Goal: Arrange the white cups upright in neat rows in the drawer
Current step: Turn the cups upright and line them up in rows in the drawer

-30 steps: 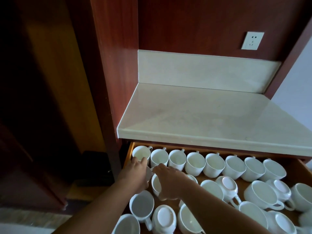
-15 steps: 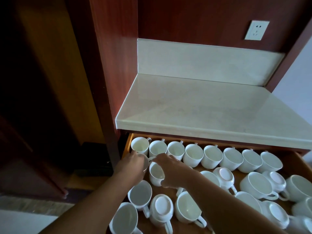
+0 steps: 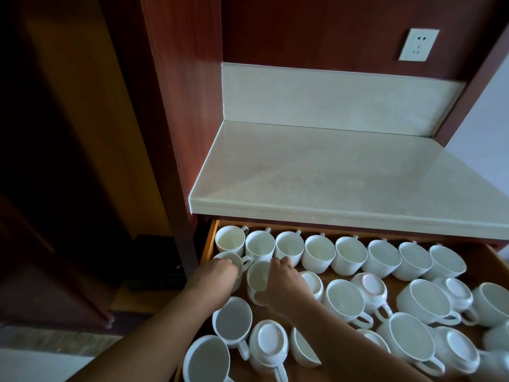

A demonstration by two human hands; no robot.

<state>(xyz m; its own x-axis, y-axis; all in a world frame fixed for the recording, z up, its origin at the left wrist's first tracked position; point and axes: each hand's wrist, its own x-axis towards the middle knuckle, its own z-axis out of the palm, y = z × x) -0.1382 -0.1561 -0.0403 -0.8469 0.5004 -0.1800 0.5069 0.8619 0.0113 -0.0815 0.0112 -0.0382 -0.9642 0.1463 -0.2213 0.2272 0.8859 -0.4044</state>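
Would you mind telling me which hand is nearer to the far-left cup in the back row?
Left. The left hand is just in front of the far-left back-row cup; the right hand is farther right, gripping a second-row cup.

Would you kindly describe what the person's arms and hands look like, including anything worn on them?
Both arms are bare as far as the view shows: no sleeve on the left forearm or right forearm. The left hand and right hand wear no gloves; no watch, bracelet or ring is visible.
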